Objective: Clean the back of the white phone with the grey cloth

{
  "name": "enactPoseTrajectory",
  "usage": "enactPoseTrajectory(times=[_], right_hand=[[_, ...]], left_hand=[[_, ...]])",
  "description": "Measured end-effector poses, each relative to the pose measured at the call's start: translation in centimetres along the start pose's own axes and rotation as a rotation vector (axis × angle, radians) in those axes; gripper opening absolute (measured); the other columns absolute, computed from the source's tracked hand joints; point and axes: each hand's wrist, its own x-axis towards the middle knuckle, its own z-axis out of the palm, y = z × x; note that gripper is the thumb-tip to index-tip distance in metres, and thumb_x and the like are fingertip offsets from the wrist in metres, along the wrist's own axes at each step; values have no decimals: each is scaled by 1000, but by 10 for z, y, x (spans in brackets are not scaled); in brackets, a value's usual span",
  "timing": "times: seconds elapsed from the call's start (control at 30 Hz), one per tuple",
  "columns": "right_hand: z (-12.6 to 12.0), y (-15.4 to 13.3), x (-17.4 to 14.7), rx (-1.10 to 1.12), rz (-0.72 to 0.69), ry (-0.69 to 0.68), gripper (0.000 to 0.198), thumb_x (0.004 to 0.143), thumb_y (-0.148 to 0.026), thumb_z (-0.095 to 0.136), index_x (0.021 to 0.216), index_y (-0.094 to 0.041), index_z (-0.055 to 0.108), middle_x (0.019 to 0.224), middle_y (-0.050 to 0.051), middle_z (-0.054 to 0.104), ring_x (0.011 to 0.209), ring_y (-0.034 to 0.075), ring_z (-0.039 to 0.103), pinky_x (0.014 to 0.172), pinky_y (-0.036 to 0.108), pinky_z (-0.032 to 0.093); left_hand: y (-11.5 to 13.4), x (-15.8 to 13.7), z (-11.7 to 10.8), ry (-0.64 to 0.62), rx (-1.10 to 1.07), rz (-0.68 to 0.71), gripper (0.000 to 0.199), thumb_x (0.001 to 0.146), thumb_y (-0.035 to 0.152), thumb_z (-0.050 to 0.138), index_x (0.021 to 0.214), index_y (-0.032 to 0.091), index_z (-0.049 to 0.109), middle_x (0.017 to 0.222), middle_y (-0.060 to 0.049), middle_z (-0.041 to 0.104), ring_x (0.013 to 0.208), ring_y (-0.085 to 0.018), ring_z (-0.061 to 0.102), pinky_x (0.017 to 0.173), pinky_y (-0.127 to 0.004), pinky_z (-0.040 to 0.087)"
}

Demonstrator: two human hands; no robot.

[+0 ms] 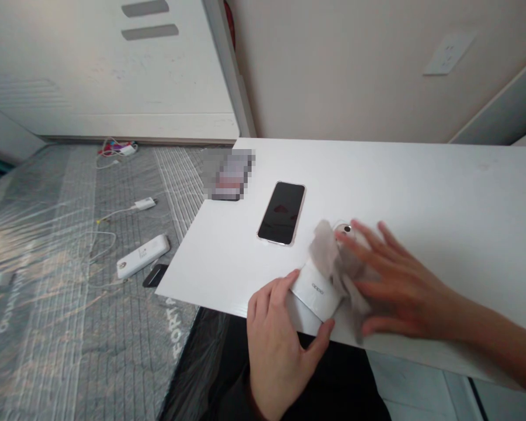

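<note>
A white phone [319, 292] with an "oppo" mark lies back side up near the table's front edge. My left hand [277, 342] grips its lower end between the thumb and fingers. Over the upper part of the phone, my right hand [394, 280] presses a crumpled grey cloth [328, 248], its fingers spread and blurred by motion. The cloth hides much of the phone's back, but a round camera part shows beyond it. A second phone [283, 213] in a clear case rests screen up, left of and behind the first, touched by neither hand.
At the white table's [421, 193] left corner lies a pixelated, phone-like item [232, 175]. Left of the table, a plastic-covered surface holds a white power bank [142, 256], a black object [155, 275] and a white plug with a cable [144, 203]. A wall socket [450, 52] is behind.
</note>
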Motion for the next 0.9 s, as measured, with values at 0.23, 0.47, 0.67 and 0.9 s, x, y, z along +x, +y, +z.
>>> enactPoseTrajectory(times=[0.23,0.47,0.67,0.9], right_hand=[[-7,5,-7,-115,107,145,44,97,-62,55,112,-26,76,172,4,12,156,41,10,124,67,12],[-7,-12,-14,-244,181,143,53,98,-64,50,124,-23,71,171,10,11,156,42,8,124,67,2],[-8,-21,-16,-223,71,20,68,94,-75,46,136,-25,63,171,11,12,157,37,10,127,59,0],[0,-24,-13,-198,41,-53,86,88,-84,44,151,-27,49,171,13,11,157,39,13,125,64,4]], left_hand=[[0,2,0,-8,6,-5,71,81,34,79,140,16,45,129,-11,62,116,-28,55,103,-41,42],[2,3,1,13,3,-6,71,78,32,79,139,14,47,123,-10,63,111,-28,56,98,-42,44],[1,4,1,16,-9,-9,70,78,30,80,138,13,48,125,-9,63,112,-27,55,100,-40,42],[1,3,0,17,-22,-2,68,78,28,78,138,13,49,127,-9,62,113,-27,54,100,-38,40]])
